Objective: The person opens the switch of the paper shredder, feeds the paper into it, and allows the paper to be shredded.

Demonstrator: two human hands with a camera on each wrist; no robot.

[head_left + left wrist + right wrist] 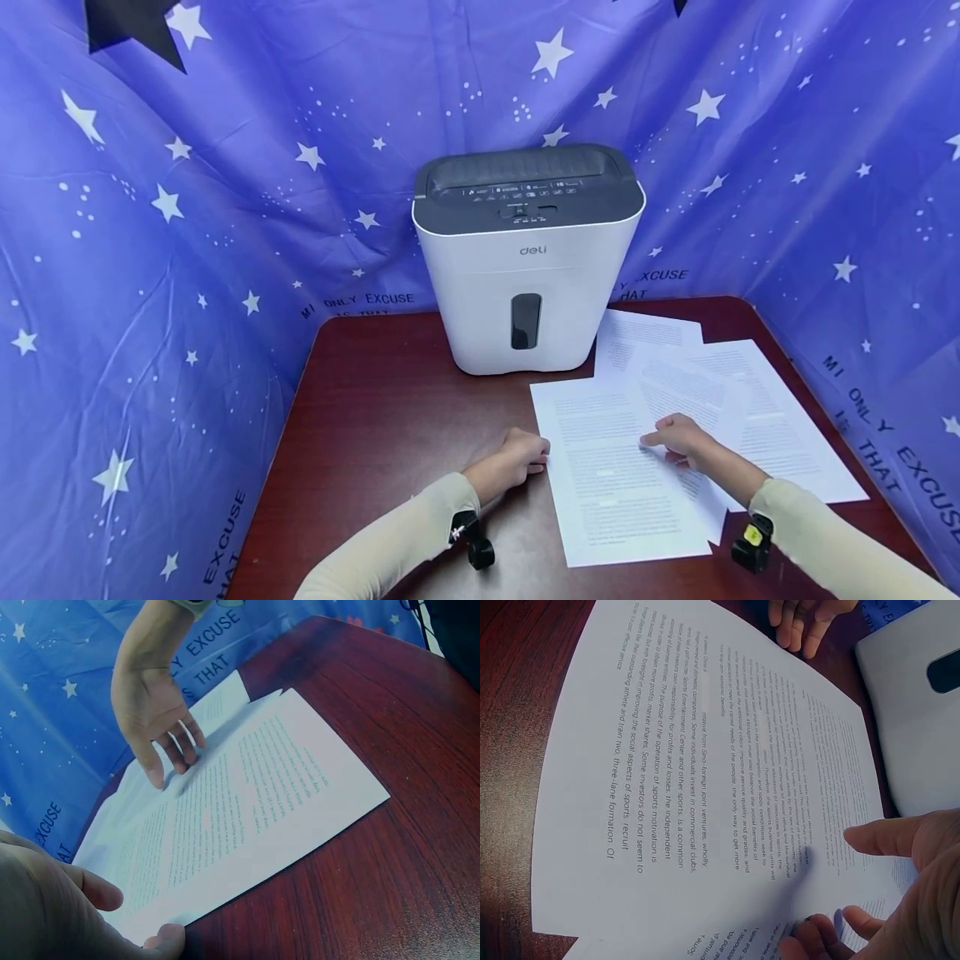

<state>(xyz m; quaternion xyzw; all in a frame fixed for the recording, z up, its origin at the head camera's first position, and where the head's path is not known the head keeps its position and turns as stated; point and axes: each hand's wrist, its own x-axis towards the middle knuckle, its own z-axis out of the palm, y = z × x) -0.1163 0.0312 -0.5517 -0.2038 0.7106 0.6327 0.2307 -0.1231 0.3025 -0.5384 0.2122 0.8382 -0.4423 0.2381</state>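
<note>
A white printed sheet [611,467] lies uppermost on the near part of a loose spread of papers. At its left edge is my left hand [519,457], with its fingertips right at the paper's margin. The left wrist view shows that hand's thumb and finger [101,891] apart, with paper visible between them. My right hand [681,440] is over the right part of the same sheet, its thumb [881,836] spread from the other fingers. Those lower fingers are near the sheet's right side, where another printed page [697,945] shows beneath.
A white paper shredder [528,300] with a dark grey top stands at the back of the dark red table [360,417]. More printed pages [780,417] overlap at the right. A blue star-patterned cloth [247,208] surrounds the table's back and sides.
</note>
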